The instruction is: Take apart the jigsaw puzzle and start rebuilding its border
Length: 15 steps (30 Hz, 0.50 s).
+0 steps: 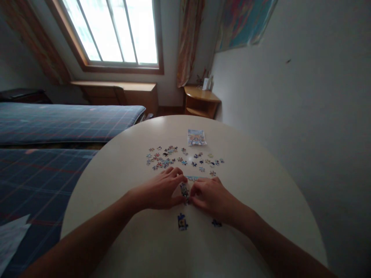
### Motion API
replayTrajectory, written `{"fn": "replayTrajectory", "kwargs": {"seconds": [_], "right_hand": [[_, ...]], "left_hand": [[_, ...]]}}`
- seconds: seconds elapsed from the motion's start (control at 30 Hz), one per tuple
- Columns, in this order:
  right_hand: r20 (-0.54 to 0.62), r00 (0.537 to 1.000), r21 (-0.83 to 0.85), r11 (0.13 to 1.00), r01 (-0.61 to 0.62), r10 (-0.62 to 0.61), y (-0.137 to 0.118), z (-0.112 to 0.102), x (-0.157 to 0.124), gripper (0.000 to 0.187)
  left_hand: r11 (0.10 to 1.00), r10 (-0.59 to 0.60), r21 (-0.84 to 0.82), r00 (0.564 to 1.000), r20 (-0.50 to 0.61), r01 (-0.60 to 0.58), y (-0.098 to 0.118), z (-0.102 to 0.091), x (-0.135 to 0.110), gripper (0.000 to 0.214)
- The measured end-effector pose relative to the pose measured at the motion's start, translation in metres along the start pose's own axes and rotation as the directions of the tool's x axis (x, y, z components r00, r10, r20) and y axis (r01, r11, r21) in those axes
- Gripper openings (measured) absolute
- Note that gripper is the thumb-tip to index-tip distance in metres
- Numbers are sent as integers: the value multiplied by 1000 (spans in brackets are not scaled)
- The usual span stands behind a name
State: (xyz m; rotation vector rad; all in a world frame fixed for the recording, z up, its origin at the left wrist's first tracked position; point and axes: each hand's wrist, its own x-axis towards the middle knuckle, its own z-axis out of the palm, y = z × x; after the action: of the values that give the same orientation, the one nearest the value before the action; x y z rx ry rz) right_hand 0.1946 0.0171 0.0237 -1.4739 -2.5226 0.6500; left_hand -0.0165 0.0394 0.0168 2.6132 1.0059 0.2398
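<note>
A small joined group of jigsaw pieces (184,189) lies on the table between my hands. My left hand (164,189) holds it from the left, with bent fingers at its top and the thumb near its lower end. From the right, my right hand (213,196) has thumb and forefinger pinched at the group's lower end, on a small jigsaw piece (187,200) partly hidden by the fingertips. Beyond the knuckles shows a light-blue joined strip (191,178), partly covered. Nearer me lie a dark-blue joined pair of pieces (182,222) and another dark piece (216,223) beside my right wrist.
Many loose jigsaw pieces (165,162) are scattered on the round white table (127,150) past my hands. Behind them lies a picture sheet (196,137). A bed with a plaid cover (58,119) stands to the left, and a wall (284,108) runs along the right.
</note>
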Motion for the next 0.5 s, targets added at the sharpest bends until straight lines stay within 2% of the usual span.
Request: {"fn": "replayTrajectory", "kwargs": {"seconds": [0.23, 0.5], "right_hand": [[-7, 998, -1, 998, 56, -56, 10, -12, -3, 4], [48, 997, -12, 998, 65, -65, 3, -3, 1, 6]], "left_hand": [[1000, 20, -6, 1000, -20, -20, -4, 5, 2, 40], [996, 58, -61, 998, -15, -58, -7, 2, 2, 34]]}}
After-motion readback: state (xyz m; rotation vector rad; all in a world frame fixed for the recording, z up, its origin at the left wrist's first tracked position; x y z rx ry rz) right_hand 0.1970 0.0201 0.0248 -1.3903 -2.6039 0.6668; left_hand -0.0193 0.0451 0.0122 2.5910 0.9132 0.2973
